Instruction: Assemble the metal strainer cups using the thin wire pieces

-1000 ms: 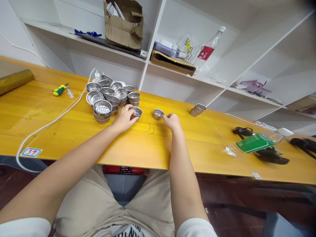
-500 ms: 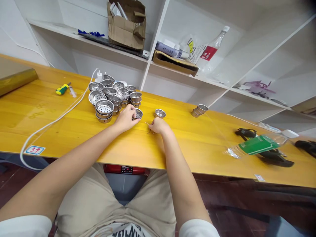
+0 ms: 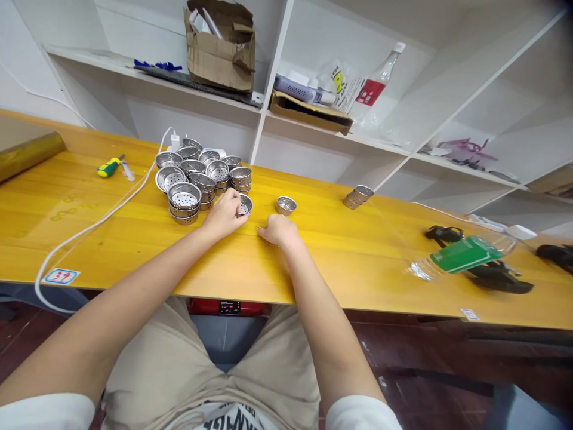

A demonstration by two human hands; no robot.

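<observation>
My left hand (image 3: 225, 213) is closed on the rim of a small perforated metal strainer basket (image 3: 244, 205), tilted at the table surface beside the stacks. To its right, my right hand (image 3: 278, 230) is closed around a thin bent wire piece (image 3: 260, 227); only its ends show past the fingers. Just beyond that hand, a single strainer basket (image 3: 286, 206) sits upright, apart from the others. Several stacks of strainer baskets (image 3: 184, 197) stand close together to the left of my left hand.
A short tipped stack of strainer baskets (image 3: 358, 196) lies further right. A green-labelled bottle (image 3: 465, 254) and black straps (image 3: 499, 278) lie on the right side. On the left are a screwdriver (image 3: 108, 168) and a white cable (image 3: 96, 222). White shelves (image 3: 313, 149) rise behind the table.
The whole view has shifted slightly. Both hands keep their grips, the left on the strainer basket and the right on the wire piece; the right hand has turned a little, its fingers now more hidden.
</observation>
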